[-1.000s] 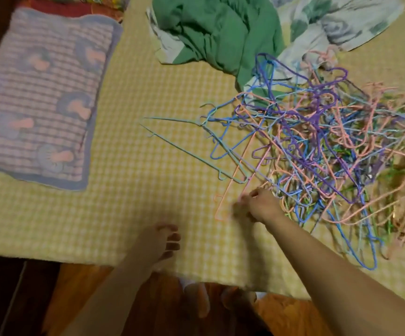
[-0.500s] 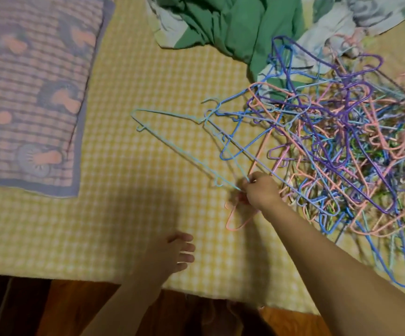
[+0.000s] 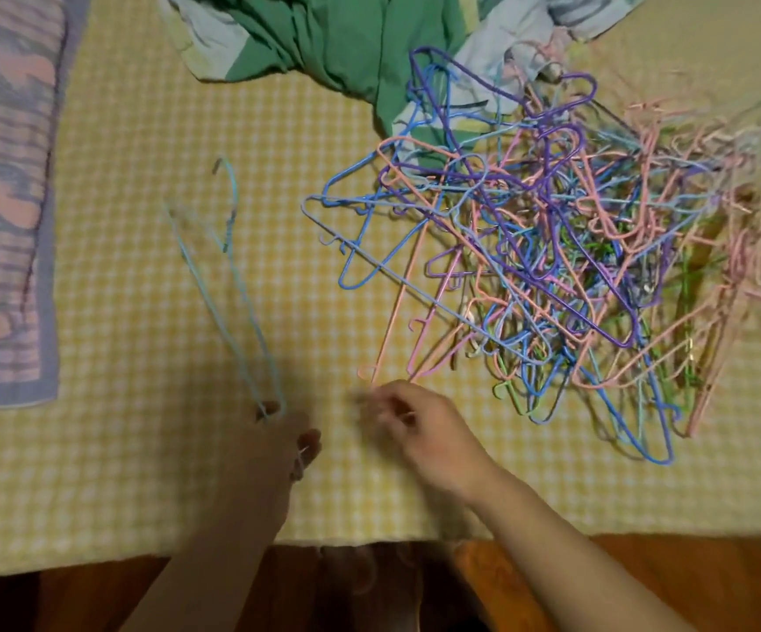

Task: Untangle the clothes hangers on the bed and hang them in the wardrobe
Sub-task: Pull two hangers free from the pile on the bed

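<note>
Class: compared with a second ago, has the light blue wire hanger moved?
Yes. The light blue wire hanger has left the tangled hanger pile, moving toward the striped pillow; the left hand holds it.

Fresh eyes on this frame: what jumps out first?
The tangled heap of hangers, pink, blue, purple and green, on the right side of the yellow checked bed cover. Next, the light blue hanger lying apart to its left, its near end held by the left hand. The right hand, blurred, reaches at a pink hanger at the heap's near edge.
</note>
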The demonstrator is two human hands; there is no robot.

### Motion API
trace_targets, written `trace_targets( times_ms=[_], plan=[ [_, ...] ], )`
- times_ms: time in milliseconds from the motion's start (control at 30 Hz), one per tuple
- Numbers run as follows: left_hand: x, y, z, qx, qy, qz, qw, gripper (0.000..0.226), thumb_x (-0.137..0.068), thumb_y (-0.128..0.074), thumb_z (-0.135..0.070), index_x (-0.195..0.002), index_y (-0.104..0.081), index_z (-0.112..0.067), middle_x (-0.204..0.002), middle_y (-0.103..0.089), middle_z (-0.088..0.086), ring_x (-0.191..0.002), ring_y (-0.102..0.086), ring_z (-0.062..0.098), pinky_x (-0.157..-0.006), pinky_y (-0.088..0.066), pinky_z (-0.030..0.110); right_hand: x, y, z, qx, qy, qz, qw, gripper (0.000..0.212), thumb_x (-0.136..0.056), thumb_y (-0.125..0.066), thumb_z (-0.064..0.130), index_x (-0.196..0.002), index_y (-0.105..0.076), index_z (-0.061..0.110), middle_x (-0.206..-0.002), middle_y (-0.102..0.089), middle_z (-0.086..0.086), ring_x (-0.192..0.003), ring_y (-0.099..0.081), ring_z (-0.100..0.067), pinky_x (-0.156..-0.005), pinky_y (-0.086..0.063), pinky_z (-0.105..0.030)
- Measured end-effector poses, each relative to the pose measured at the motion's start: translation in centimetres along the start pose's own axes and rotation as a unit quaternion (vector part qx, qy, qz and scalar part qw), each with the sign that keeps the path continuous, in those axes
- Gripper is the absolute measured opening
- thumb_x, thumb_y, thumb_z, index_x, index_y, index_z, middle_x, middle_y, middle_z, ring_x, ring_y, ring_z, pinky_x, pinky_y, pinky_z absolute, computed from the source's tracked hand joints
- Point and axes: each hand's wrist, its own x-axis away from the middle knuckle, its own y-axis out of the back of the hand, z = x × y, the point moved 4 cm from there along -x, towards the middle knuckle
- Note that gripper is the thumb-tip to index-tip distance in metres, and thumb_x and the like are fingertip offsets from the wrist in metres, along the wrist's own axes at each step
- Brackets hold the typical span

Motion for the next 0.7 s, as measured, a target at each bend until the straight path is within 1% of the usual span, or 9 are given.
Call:
trace_targets(
  times_ms=[67,133,167,233,300,467,567,633,700],
  plan=[
    [-0.3,0.7,0.5,-0.004,0.003,-0.029,1.0,0.027,-0.091,-0.057,0.004,-0.108,-0.046,-0.014,-0.084,-0.052,0.009,-0.065,-0.056,0.02,-0.064,-0.052,0.035,-0.8,5.6,-3.1,0.033,-0.056,-0.17,0.983,0.018,-0.09,-0.061,0.009,-0.088,-0.064,0.026,-0.078,-0.065,0.012,-0.078,-0.063,-0.003,-0.071,-0.044,-0.02],
    [-0.3,1.2,1.0,-0.034,-0.008,-0.032,0.999,0.032,-0.091,-0.058,0.005,-0.116,-0.047,-0.012,-0.082,-0.054,0.011,-0.065,-0.056,0.022,-0.068,-0.05,0.038,-1.1,11.3,-5.7,0.144,-0.102,-0.307,0.935,0.008,-0.088,-0.06,0.01,-0.092,-0.065,0.015,-0.088,-0.067,-0.006,-0.09,-0.064,-0.027,-0.076,-0.046,-0.032],
    [-0.2,1.2,1.3,-0.05,-0.012,-0.032,0.998,0.034,-0.09,-0.06,0.004,-0.118,-0.048,-0.011,-0.082,-0.056,0.012,-0.065,-0.057,0.023,-0.07,-0.049,0.039,-1.3,13.6,-6.8,0.212,-0.122,-0.338,0.909,0.011,-0.088,-0.06,0.013,-0.098,-0.064,0.009,-0.096,-0.065,-0.015,-0.097,-0.06,-0.037,-0.081,-0.047,-0.039],
    [0.2,1.1,1.6,-0.061,-0.017,-0.028,0.998,0.036,-0.089,-0.062,0.004,-0.121,-0.05,-0.009,-0.083,-0.058,0.015,-0.066,-0.058,0.024,-0.072,-0.05,0.043,-2.0,16.3,-8.5,0.289,-0.164,-0.325,0.885,0.025,-0.089,-0.061,0.02,-0.108,-0.06,0.003,-0.109,-0.058,-0.025,-0.103,-0.054,-0.044,-0.084,-0.045,-0.048],
    [-0.1,0.8,2.1,-0.059,-0.02,-0.025,0.998,0.035,-0.09,-0.061,0.002,-0.122,-0.051,-0.007,-0.084,-0.057,0.014,-0.066,-0.058,0.023,-0.076,-0.051,0.046,-2.8,17.1,-9.3,0.321,-0.195,-0.269,0.887,0.029,-0.092,-0.06,0.025,-0.112,-0.057,0.003,-0.115,-0.054,-0.025,-0.105,-0.054,-0.045,-0.083,-0.046,-0.048],
    [-0.7,0.1,3.0,-0.047,-0.015,-0.019,0.999,0.036,-0.089,-0.061,-0.003,-0.121,-0.052,-0.016,-0.072,-0.061,0.005,-0.07,-0.06,0.024,-0.09,-0.051,0.055,-4.2,17.0,-8.6,0.446,-0.117,-0.227,0.858,0.02,-0.098,-0.05,0.023,-0.107,-0.054,0.006,-0.102,-0.063,-0.021,-0.092,-0.063,-0.043,-0.064,-0.038,-0.039],
    [-0.8,0.3,2.9,-0.023,-0.008,-0.017,1.0,0.046,-0.077,-0.068,-0.008,-0.119,-0.052,-0.02,-0.056,-0.063,-0.003,-0.068,-0.058,0.023,-0.081,-0.046,0.045,-4.3,16.0,-8.3,0.44,-0.11,-0.233,0.86,0.025,-0.102,-0.044,0.028,-0.108,-0.054,0.006,-0.107,-0.058,-0.019,-0.091,-0.062,-0.042,-0.062,-0.039,-0.039],
    [-0.8,0.4,2.7,-0.025,-0.001,-0.014,1.0,0.056,-0.064,-0.067,-0.016,-0.118,-0.052,-0.023,-0.054,-0.064,-0.005,-0.071,-0.058,0.024,-0.081,-0.045,0.044,-4.4,15.2,-8.5,0.475,-0.121,-0.191,0.85,0.023,-0.098,-0.049,0.02,-0.117,-0.053,0.007,-0.112,-0.057,-0.018,-0.09,-0.064,-0.041,-0.063,-0.042,-0.039],
    [-0.8,0.6,2.7,-0.029,-0.01,-0.003,1.0,0.058,-0.064,-0.067,-0.015,-0.12,-0.052,-0.021,-0.054,-0.064,-0.005,-0.073,-0.058,0.025,-0.081,-0.045,0.044,-4.4,14.9,-8.4,0.498,-0.144,-0.157,0.84,0.032,-0.092,-0.053,0.01,-0.123,-0.051,0.008,-0.114,-0.057,-0.017,-0.093,-0.064,-0.041,-0.063,-0.038,-0.038]
  ],
)
